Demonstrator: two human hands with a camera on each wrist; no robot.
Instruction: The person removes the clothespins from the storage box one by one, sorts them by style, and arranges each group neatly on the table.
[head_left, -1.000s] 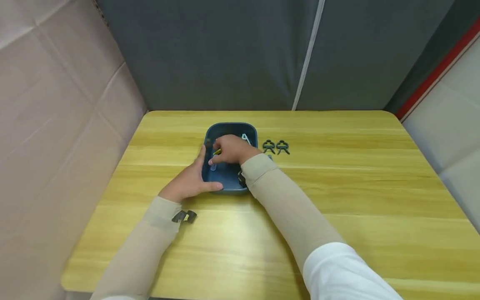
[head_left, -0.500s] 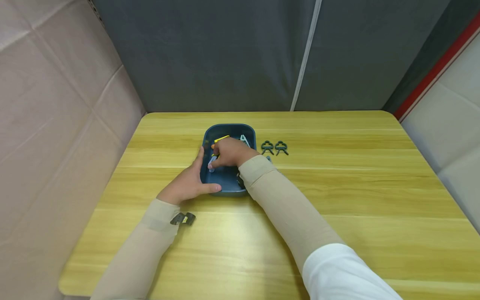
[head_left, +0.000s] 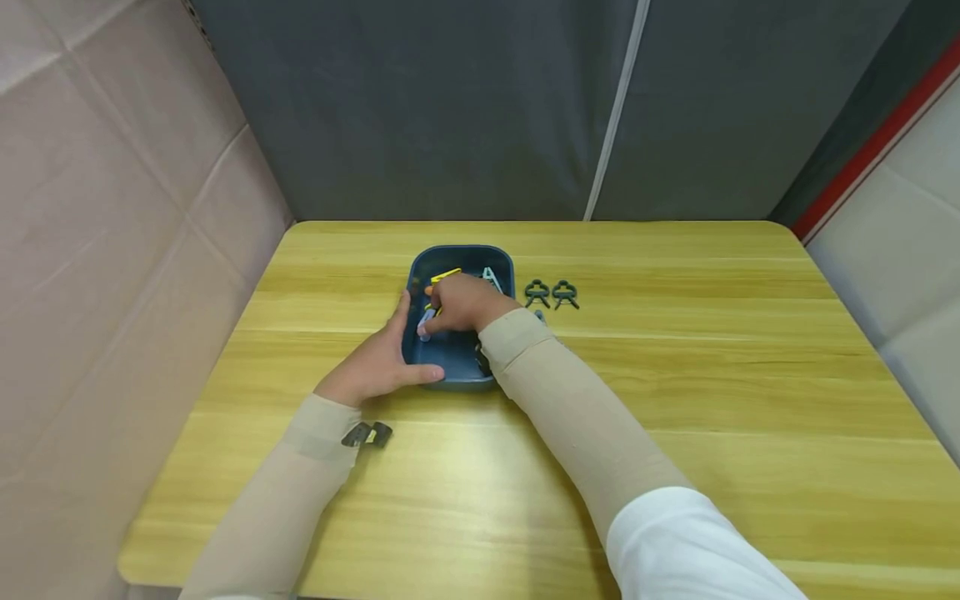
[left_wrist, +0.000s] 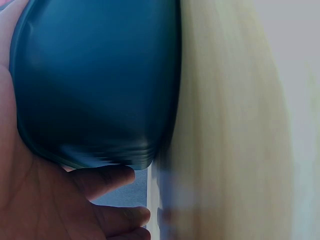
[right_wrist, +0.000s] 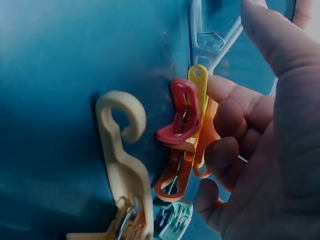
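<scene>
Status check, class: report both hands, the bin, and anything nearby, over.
Left hand grips blue bin. Right hand inside, fingers on clips. Two dark clips beside bin, clear of hands.

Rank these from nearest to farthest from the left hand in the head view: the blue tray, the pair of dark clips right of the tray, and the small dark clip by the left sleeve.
1. Blue tray: the left hand holds its near left corner.
2. Small dark clip: on the table just behind the left wrist.
3. Pair of dark clips: beyond the tray's right side, farthest.
</scene>
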